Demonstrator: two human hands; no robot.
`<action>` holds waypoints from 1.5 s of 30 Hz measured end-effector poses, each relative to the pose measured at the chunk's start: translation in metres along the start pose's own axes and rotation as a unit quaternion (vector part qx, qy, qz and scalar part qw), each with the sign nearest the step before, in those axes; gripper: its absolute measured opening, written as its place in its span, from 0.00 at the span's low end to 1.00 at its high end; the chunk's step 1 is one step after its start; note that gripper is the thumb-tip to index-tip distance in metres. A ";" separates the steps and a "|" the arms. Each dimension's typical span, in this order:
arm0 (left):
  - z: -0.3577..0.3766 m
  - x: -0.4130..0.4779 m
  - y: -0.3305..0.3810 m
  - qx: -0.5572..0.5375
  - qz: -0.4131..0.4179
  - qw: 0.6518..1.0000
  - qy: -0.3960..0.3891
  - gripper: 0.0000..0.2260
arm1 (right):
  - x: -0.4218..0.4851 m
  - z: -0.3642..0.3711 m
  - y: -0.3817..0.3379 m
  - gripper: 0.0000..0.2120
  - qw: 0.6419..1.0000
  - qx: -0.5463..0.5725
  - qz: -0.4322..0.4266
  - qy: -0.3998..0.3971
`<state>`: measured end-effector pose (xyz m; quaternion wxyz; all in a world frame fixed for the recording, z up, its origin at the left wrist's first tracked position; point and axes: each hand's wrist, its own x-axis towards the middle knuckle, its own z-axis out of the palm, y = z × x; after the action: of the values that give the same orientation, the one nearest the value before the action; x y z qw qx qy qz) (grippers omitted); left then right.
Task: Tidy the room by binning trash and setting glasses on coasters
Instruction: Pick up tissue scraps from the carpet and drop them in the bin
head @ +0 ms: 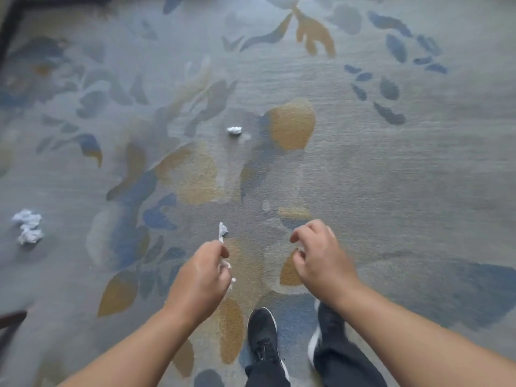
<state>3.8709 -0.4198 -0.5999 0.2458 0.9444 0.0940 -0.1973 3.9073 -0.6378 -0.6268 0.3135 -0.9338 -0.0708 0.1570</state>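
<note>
Head view. My left hand (199,275) pinches one crumpled paper scrap (222,232) above the patterned carpet (391,177). My right hand (318,255) hangs loosely curled, nothing seen in it. Loose on the carpet: one paper wad (234,130) ahead, two left wads (30,236) touching each other at the far left. Two black shoes (262,336) below my hands.

The carpet (391,177) is looking like matt, woven cloth with fine ribs running across it. The far ball (234,130) and the left wads (28,226) are looking like crumpled white paper, rough and creased. The scrap (223,231) that the left hand (198,277) is pinching is looking like thin, soft tissue. The shoes (262,336) are showing black matt cloth with white edges.
</note>
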 end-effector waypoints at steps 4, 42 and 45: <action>-0.002 -0.001 -0.044 -0.014 -0.057 0.998 0.022 0.06 | 0.036 0.038 -0.016 0.07 0.997 -0.009 -0.041 -0.060; 0.229 0.049 -0.432 -0.071 -0.217 0.973 0.017 0.06 | 0.199 0.461 0.011 0.04 0.929 -0.252 -0.140 -0.233; 0.236 0.047 -0.437 -0.059 -0.221 0.973 0.015 0.04 | 0.199 0.467 -0.016 0.02 0.939 -0.192 -0.168 -0.231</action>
<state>3.7164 -0.1580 -0.9951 0.2502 0.8868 0.3158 -0.2265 3.9361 -0.3162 -1.0181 0.1253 -0.8888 -0.3263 0.2965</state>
